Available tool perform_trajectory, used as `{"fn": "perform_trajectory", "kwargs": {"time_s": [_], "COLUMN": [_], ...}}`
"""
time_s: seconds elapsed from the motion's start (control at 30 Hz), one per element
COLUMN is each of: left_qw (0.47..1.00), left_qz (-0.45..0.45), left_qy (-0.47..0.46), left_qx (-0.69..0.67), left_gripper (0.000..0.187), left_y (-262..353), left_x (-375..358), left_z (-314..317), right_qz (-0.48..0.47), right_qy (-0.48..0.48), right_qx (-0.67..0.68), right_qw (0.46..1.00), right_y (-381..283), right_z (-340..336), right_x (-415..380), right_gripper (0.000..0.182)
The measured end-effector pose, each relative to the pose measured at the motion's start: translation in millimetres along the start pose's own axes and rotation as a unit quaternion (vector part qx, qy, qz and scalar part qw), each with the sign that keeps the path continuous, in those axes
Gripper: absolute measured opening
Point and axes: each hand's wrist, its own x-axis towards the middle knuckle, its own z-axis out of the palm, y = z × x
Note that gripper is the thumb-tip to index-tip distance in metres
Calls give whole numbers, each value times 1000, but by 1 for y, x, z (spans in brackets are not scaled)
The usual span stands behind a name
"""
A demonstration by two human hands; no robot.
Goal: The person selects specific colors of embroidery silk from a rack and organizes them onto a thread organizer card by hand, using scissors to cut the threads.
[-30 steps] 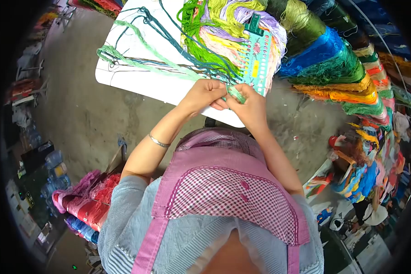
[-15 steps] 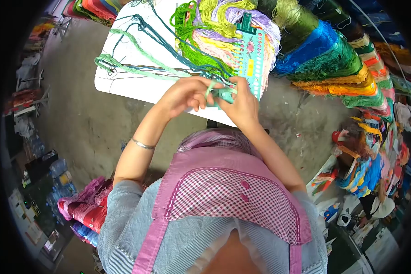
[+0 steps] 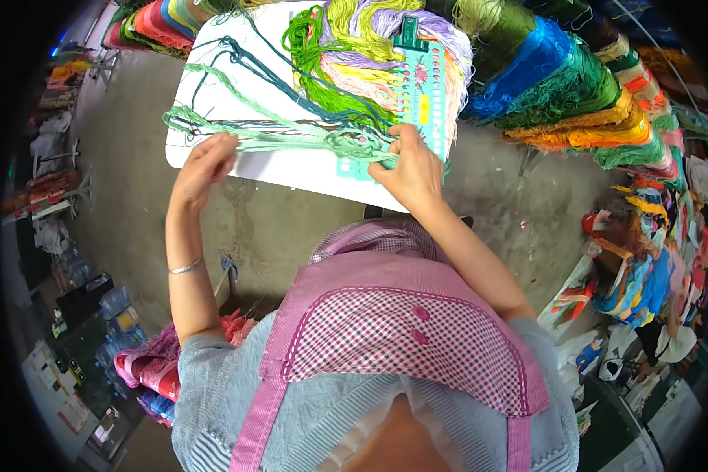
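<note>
Pale green thread [image 3: 291,138] stretches across the white board [image 3: 275,167] between my two hands. My left hand [image 3: 205,169] is closed on the left part of this thread, near the board's left side. At the lower edge of a teal card [image 3: 436,102] with rows of holes, my right hand [image 3: 411,169] pinches the thread's looped end. Bright green [image 3: 315,75], yellow-green [image 3: 362,27] and lilac [image 3: 452,43] skeins hang from the card, and a dark green clip [image 3: 411,35] sits on its top. Dark teal threads [image 3: 267,69] lie loosely over the board.
Large hanks of blue [image 3: 539,67], green [image 3: 578,90] and orange [image 3: 598,130] thread hang at the right. Pink and red bundles [image 3: 153,366] are at the lower left. More coloured hanks [image 3: 161,27] hang at the upper left.
My left hand has moved left, away from my right hand, and the pale green thread now spans between them. My right hand stays near the card's lower edge.
</note>
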Motion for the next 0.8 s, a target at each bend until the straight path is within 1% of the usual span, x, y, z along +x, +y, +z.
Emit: {"fn": "perform_trajectory", "kwargs": {"time_s": [0.07,0.1,0.17,0.2,0.23,0.27,0.3,0.33,0.37,0.4,0.43,0.47,0.53,0.57,0.63,0.67,0.73,0.77,0.8], "left_qw": [1000,999,999,998,992,982,959,952,944,947,936,929,890,871,878,884,902,922,934], "left_qz": [15,23,19,26,59,92,138,156,173,241,267,237,247,261,260,258,259,255,231], "left_qy": [16,9,23,-4,16,36,108,130,151,140,141,140,152,191,179,165,161,146,146], "left_qx": [0,23,40,55,108,161,223,229,235,162,182,246,352,369,360,353,307,252,232], "left_gripper": [28,27,28,19,16,18,28,26,25,21,21,24,24,22,20,18,16,13,12], "left_y": [1,4,8,4,-3,-12,-25,-30,-33,-41,-43,-41,-28,-30,-35,-36,-37,-44,-43], "left_x": [-5,-6,-8,-6,-1,5,12,18,25,33,36,35,29,29,33,35,37,43,44], "left_z": [-7,-6,10,10,16,22,27,35,47,66,84,103,134,143,144,143,138,132,128], "right_qz": [0,-3,-7,-8,-13,-16,-15,-14,-17,-30,-42,-43,-54,-55,-61,-60,42,42,42], "right_qy": [3,5,0,-2,6,5,-15,-36,-37,-41,-43,-44,-59,-58,-60,-59,-34,-22,-21], "right_qx": [-6,-12,-15,-21,-12,-12,10,31,30,44,57,56,87,85,133,132,140,70,70], "right_qw": [1000,1000,1000,1000,1000,1000,1000,999,999,998,997,997,993,993,987,988,989,996,996], "right_y": [1,1,1,1,-1,-2,-2,-2,-1,0,0,0,-1,-3,-7,-12,-20,-14,-10], "right_z": [2,3,3,3,2,0,-2,-5,-7,-8,-10,-12,-16,-21,-37,-49,-72,-82,-90], "right_x": [0,1,0,0,0,-1,-1,-2,-1,-2,-4,-5,-8,-9,-17,-21,-31,-36,-41], "right_gripper": [54,52,51,50,45,45,40,36,36,30,24,24,16,16,13,13,12,12,12]}}
